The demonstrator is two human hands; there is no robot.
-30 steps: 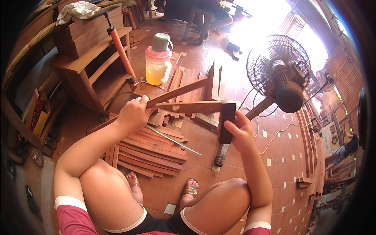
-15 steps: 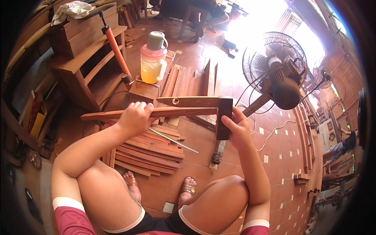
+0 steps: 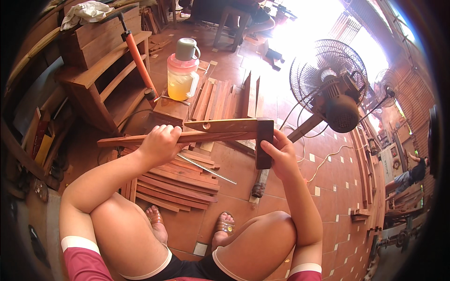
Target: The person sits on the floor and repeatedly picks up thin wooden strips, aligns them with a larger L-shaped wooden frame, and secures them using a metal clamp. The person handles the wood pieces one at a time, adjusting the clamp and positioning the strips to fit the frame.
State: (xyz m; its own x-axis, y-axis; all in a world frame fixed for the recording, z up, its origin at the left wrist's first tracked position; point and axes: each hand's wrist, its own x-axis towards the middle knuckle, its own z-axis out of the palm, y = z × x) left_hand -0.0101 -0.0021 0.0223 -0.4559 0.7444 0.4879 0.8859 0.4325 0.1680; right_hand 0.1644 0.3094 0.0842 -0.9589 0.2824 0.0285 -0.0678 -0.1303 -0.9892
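My left hand (image 3: 159,143) grips a long thin reddish wood strip (image 3: 117,140) that runs level from left to right in front of me. My right hand (image 3: 280,157) holds the dark wooden stock of a try square (image 3: 264,143) at the strip's right end. The square's blade (image 3: 220,125) lies along the top of the strip. Both hands are raised above my knees. Under them, a pile of curved reddish wood slats (image 3: 180,182) and a thin metal rod (image 3: 206,168) lie on the tiled floor.
A pink-lidded jug of yellow drink (image 3: 183,75) stands beyond the hands, beside flat boards (image 3: 220,96). An orange-handled pump (image 3: 138,58) leans on a wooden bench (image 3: 101,70) at left. A standing fan (image 3: 333,89) is at right. A tool handle (image 3: 259,185) lies near my right foot.
Both hands have lowered the strip and square from a tilt to level. The square's stock has shifted onto the strip's right end.
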